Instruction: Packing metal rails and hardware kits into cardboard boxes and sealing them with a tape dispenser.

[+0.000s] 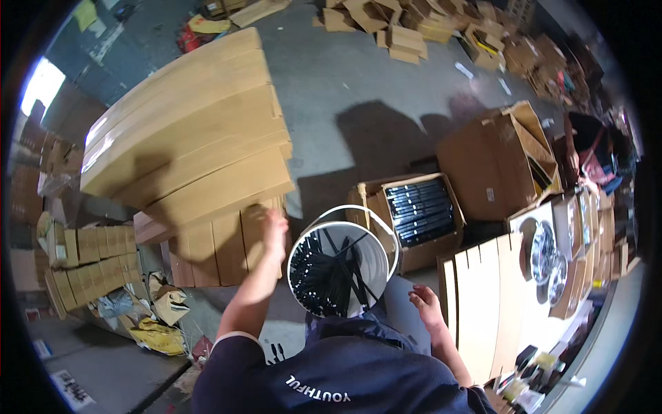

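Observation:
A white bucket [378,265] with a raised white handle stands in front of my body. It holds many thin black rods [318,272], bunched on the left, with a few lying crosswise on the right. My left hand [274,231] is left of the bucket, over the edge of the stacked long cardboard boxes [214,176]; motion smears its fingers, and whether it touches a box is unclear. To the bucket's right, my right hand [427,305] hangs with fingers loosely bent and apart, holding nothing. Close beside it lie flat cardboard sheets [480,303].
Beyond the bucket, an open carton holds black, packed long parts [422,210]. A large open carton [483,162] stands farther right. Clear plastic-wrapped items [545,255] lie on the right-hand table. Another person [594,148] is at the far right. Loose cardboard [407,38] litters the far floor.

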Demonstrator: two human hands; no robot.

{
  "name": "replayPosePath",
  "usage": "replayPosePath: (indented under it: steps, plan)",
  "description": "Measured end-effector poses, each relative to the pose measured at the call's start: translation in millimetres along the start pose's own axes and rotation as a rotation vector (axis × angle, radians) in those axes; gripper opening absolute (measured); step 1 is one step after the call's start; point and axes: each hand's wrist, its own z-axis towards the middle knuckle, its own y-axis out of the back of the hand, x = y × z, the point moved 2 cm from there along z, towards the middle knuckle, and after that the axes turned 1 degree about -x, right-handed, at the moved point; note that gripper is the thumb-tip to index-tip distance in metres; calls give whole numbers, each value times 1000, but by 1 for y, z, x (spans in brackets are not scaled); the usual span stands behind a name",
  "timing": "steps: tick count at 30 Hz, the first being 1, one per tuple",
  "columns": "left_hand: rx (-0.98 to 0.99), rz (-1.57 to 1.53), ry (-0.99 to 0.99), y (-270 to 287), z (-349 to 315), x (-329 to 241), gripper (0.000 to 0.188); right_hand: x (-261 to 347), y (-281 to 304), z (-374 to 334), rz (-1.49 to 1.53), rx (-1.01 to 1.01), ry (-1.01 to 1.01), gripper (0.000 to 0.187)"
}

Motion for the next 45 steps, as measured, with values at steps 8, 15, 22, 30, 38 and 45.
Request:
replayPosePath:
  steps: [8,15,22,30,38,45]
  plan:
    - [871,2719,-603,-68,-67,147,38,-4,-6,-18,-287,-37,147,33]
    - [1092,2682,-200,-107,-38,164,30,-24,28,-64,-147,-174,69,34]
    - [1065,2691,513,-113,0,154,32,-65,57,-72,-87,-208,78,36]
    - [1047,2676,592,-72,-3,89,26,-57,84,-67,-281,-105,158,36]
    - [930,2486,153,-51,-175,-57,29,-60,148,-77,-388,-28,261,36]
    - [521,1610,183,25,-326,-123,22,-91,199,-86,-442,61,383,36]
